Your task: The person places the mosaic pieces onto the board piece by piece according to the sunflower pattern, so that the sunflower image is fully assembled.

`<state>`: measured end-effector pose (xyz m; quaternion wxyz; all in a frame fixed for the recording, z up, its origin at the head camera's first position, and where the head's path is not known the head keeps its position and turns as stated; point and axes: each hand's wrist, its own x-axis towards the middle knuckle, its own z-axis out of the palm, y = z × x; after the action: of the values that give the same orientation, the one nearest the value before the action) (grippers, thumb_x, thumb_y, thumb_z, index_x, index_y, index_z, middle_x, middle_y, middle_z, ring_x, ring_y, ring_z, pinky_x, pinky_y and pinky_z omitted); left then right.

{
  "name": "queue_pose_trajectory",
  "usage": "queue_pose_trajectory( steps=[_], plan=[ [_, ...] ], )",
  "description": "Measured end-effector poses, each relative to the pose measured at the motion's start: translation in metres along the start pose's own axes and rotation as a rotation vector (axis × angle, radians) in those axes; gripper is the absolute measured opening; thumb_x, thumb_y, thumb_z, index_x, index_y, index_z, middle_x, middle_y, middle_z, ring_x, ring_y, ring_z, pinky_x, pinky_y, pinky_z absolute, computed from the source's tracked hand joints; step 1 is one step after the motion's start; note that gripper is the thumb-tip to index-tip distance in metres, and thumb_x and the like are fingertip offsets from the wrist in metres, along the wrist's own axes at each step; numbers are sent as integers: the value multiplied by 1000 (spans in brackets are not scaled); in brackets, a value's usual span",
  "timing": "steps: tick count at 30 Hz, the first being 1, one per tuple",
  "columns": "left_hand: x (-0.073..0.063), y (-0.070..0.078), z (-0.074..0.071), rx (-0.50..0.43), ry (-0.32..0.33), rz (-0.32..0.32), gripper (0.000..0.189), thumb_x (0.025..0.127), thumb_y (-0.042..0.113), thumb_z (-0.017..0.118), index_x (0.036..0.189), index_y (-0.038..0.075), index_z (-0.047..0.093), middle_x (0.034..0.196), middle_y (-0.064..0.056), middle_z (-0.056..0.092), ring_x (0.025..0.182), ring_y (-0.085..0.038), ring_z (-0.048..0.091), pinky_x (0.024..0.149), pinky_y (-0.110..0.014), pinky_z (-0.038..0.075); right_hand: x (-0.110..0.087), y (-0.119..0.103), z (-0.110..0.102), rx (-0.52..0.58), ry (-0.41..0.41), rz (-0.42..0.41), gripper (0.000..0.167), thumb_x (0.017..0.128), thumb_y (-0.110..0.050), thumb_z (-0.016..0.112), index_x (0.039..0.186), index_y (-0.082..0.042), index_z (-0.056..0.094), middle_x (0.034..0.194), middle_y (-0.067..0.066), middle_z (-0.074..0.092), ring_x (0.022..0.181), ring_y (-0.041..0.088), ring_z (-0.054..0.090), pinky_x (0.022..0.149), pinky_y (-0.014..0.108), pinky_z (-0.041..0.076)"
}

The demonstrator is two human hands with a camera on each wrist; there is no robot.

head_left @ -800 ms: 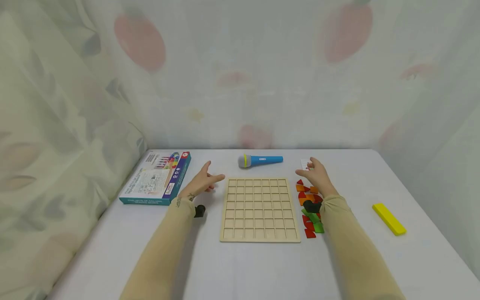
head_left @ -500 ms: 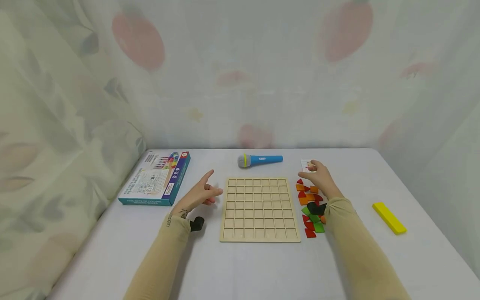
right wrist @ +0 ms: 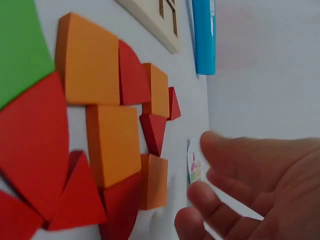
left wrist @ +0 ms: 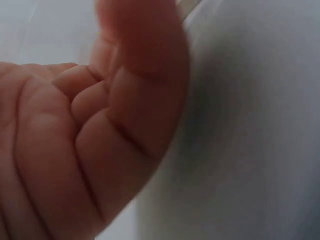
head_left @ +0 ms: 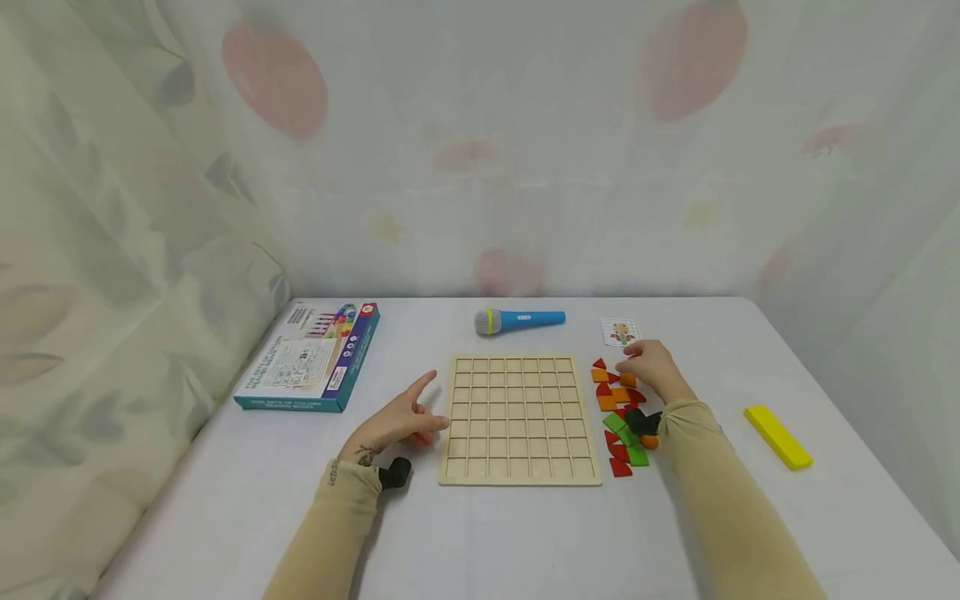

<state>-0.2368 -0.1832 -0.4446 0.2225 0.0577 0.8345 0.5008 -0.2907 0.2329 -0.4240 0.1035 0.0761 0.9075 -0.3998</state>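
A wooden grid board [head_left: 517,419] lies flat in the middle of the table, its cells bare. My left hand [head_left: 401,417] rests on the table at the board's left edge, index finger stretched out, holding nothing; the left wrist view shows only its relaxed palm [left wrist: 75,145]. My right hand [head_left: 648,367] hovers with loosely bent fingers [right wrist: 240,165] over a cluster of flat coloured pieces [head_left: 618,417] right of the board. The cluster has orange squares [right wrist: 90,65], red wedges [right wrist: 152,130] and green ones [right wrist: 20,45]. Nothing is in that hand.
A blue toy microphone [head_left: 519,320] lies behind the board, and a small picture card [head_left: 620,332] lies behind the pieces. The game's box [head_left: 307,357] sits at the left, a yellow block [head_left: 777,437] at the right. A patterned curtain backs the table [head_left: 480,542].
Both hands have drawn back toward me. The right hand left the picture card and came over the orange pieces. The left hand slid back along the board's left edge.
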Motion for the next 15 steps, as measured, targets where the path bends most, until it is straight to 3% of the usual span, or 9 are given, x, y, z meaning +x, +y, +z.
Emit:
queue_pose_trajectory(
  steps=[5, 10, 15],
  plan=[
    [1, -9, 2, -4, -38, -26, 98, 74, 31, 75, 149, 27, 11, 75, -11, 60, 61, -20, 62, 58, -31, 52, 2, 6, 0, -82, -7, 68, 41, 82, -14, 63, 117, 6, 54, 115, 24, 52, 97, 33, 46, 90, 46, 43],
    [0, -14, 3, -42, -77, -21, 102, 71, 24, 78, 149, 25, 13, 72, -8, 62, 58, -18, 61, 56, -32, 54, 4, 12, -1, -110, -37, 126, 38, 84, -13, 62, 116, 5, 55, 112, 22, 53, 96, 33, 46, 90, 45, 43],
    [0, -13, 5, -53, -100, -16, 101, 70, 14, 77, 149, 22, 15, 67, -6, 62, 55, -16, 60, 56, -32, 55, 4, 15, -2, -136, -53, 132, 35, 83, -14, 62, 113, 5, 56, 108, 21, 55, 93, 31, 47, 84, 41, 45]
  ],
)
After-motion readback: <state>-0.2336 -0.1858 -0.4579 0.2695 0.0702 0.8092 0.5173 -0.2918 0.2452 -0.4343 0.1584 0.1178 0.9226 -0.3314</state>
